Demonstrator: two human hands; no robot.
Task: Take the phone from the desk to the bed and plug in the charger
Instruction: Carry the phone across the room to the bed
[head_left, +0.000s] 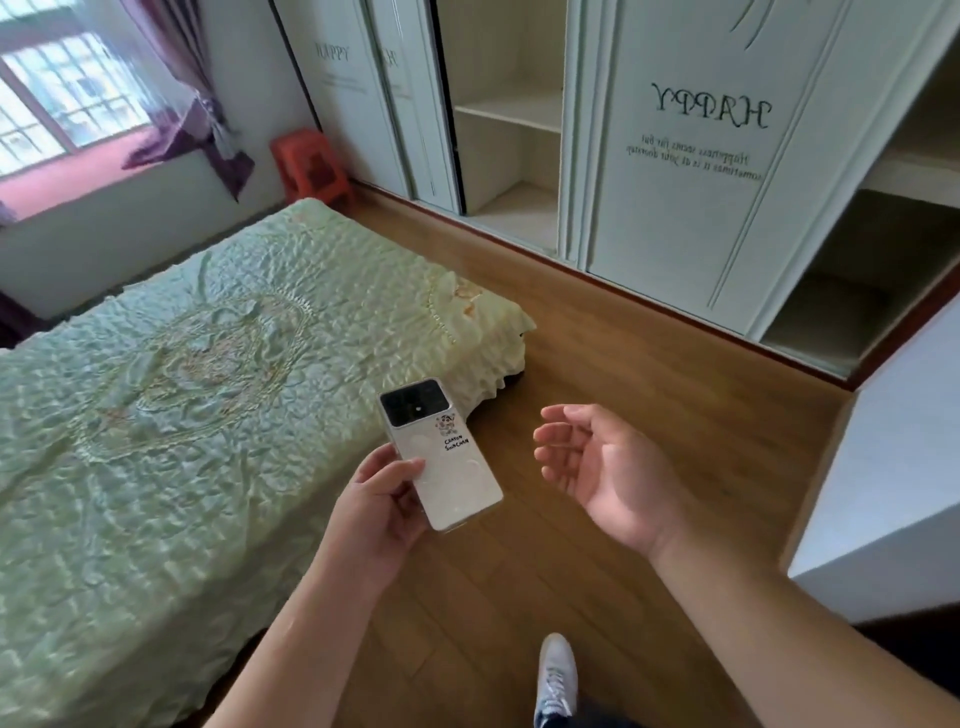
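- Phone (441, 457): frame ctr, back side up, white case w/ sticker, held in air over bed edge/floor boundary.
- Bed (182, 389): left of frame, green cover; nothing lying on it near the phone.
- Wardrobe (675, 156): upper right, doors partly open.
- Red stool (311, 166): upper ctr-left.
- Left hand (379, 514): fingers closed round phone's lower end.
- Right hand (608, 473): right of phone, palm open, fingers loosely curled, holding nothing.
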